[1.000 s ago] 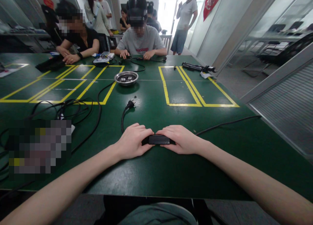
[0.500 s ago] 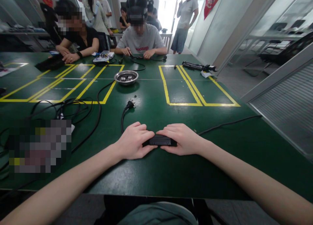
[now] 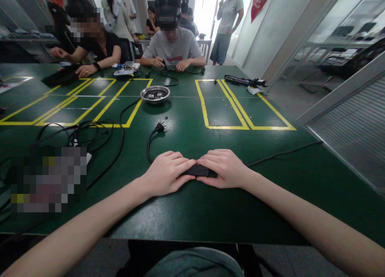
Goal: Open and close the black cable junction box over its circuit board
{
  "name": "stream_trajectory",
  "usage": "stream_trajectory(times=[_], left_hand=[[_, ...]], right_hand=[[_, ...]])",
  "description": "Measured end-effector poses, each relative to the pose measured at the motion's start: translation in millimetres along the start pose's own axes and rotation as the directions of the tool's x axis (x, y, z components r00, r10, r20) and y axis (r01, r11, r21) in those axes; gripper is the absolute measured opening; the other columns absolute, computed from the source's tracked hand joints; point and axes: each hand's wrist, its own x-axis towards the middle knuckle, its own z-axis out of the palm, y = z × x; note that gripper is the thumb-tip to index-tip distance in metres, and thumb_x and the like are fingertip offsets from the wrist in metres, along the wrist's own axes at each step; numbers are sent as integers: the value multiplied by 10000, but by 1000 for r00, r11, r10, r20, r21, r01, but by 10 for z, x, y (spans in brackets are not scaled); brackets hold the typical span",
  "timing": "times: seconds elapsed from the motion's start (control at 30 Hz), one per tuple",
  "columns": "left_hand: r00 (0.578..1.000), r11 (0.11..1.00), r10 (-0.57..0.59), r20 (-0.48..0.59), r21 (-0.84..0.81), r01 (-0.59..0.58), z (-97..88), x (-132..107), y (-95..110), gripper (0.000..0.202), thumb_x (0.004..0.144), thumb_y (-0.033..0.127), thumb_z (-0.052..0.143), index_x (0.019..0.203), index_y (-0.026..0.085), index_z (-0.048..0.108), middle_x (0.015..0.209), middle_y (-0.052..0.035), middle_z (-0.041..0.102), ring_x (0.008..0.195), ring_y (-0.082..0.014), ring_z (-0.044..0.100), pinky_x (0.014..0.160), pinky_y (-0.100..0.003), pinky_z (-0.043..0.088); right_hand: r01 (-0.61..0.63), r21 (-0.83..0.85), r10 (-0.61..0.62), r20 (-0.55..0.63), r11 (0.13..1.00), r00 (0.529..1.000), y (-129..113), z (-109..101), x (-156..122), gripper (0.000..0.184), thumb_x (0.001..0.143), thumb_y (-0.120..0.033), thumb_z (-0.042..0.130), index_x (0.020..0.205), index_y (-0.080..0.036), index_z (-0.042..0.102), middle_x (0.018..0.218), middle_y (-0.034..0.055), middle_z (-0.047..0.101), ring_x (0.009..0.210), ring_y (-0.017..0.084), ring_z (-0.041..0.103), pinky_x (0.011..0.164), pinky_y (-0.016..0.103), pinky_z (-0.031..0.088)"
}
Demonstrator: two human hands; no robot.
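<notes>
On the near half of the green bench [image 3: 192,212], straight before us, the black block [image 3: 197,171] was between our left grip [image 3: 168,173] and our right grip [image 3: 226,168]. Its long axis ran from left to right across our view, so each grip had one end: the left was closed around the left end, the right around the right end, with thumbs on the side near to us. Above the middle of the block the two index fingers almost met, and neither hand was nearer to it than the other. We could not tell if its underside touched the bench, because the hands hid much of it. Beyond the left grip a bent cable [image 3: 148,146] curved away from us to a black plug [image 3: 160,127]; past the right grip a straighter cable [image 3: 282,153] went off to the right. Farther ahead we saw a metal bowl [image 3: 155,102] with small metal pieces [image 3: 155,96] inside.
</notes>
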Motion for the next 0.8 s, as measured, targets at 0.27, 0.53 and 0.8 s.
stream_trajectory(times=[0.27, 0.53, 0.8], left_hand=[[997, 999, -44, -58, 14, 45, 12, -12, -7, 433, 1030, 467, 531, 1271, 128, 650, 1053, -111, 782, 898, -233, 728, 791, -358, 553], [996, 998, -69, -48, -5, 69, 15, -15, 4, 375, 1029, 420, 539, 1232, 139, 682, 1050, -117, 782, 900, -239, 718, 798, -365, 547], [913, 811, -377, 157, -420, 407, -80, 41, 49, 357, 1021, 432, 516, 1143, 177, 732, 990, -47, 787, 824, -199, 711, 740, -307, 534]], right_hand=[[23, -61, -28, -88, 998, 996, -25, -16, 11, 308, 1049, -399, 535, 1029, -147, 711, 949, 95, 781, 775, 189, 705, 671, 313, 534], [61, -90, -73, -132, 994, 989, -5, -34, -8, 278, 1049, -340, 533, 1160, -144, 696, 1024, 104, 776, 839, 188, 713, 717, 310, 569], [224, -289, -301, -256, 931, 919, -83, -70, 49, 172, 978, -110, 606, 865, -203, 698, 938, 28, 767, 892, 152, 654, 707, 282, 534]])
